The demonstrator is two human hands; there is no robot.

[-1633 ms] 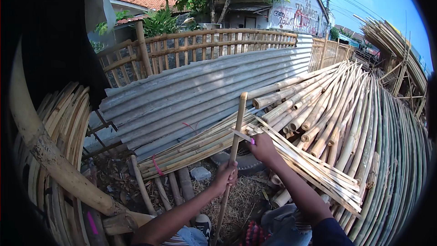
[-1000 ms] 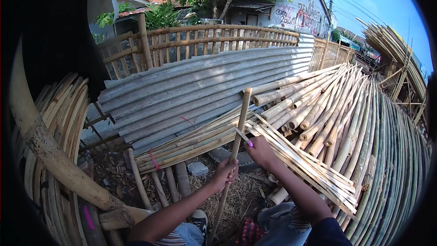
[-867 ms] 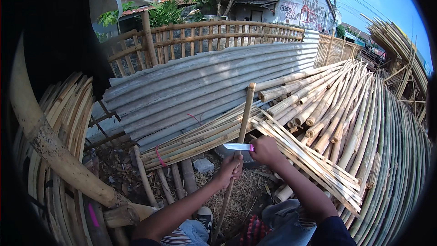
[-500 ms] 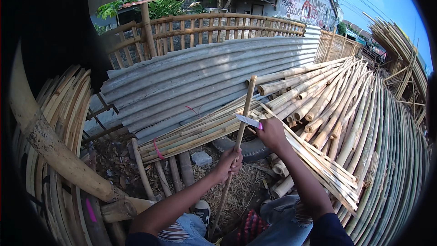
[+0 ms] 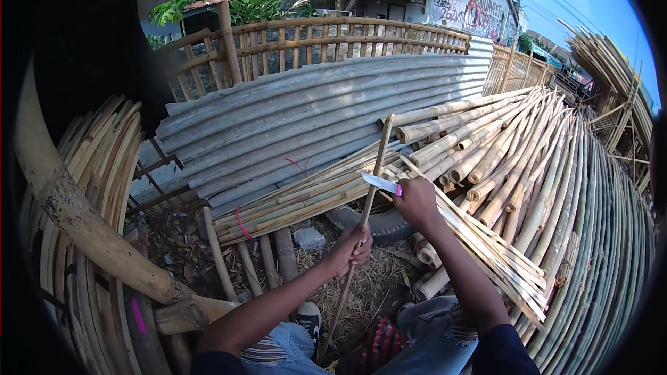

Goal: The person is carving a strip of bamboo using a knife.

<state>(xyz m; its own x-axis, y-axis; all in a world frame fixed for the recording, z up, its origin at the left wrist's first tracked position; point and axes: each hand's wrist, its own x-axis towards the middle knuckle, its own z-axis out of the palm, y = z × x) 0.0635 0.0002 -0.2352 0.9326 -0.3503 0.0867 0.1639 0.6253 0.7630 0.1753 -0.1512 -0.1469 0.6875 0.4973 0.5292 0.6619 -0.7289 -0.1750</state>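
Note:
A long, narrow bamboo strip (image 5: 384,140) stands nearly upright in front of me, leaning a little to the right at its top. My left hand (image 5: 349,250) is wrapped round it below the middle, and its lower end runs down between my legs. Higher up, my right hand (image 5: 417,203) is closed on the handle of a knife (image 5: 381,182). The blade points left and lies across the strip, at or very near its surface. Behind both hands lies a bundle of split bamboo (image 5: 299,198), bound with a pink tie.
Bamboo poles (image 5: 500,146) are stacked at the right, with split slats (image 5: 486,257) nearer me. A tyre (image 5: 368,221) lies under the bundle. Corrugated sheeting (image 5: 319,107) leans by a bamboo fence (image 5: 347,31). A thick bamboo pole (image 5: 104,229) crosses at the left.
The bamboo strip has turned in my left hand, showing a narrower side. The knife blade has tilted slightly and stays at about the same height. Both hands keep their holds.

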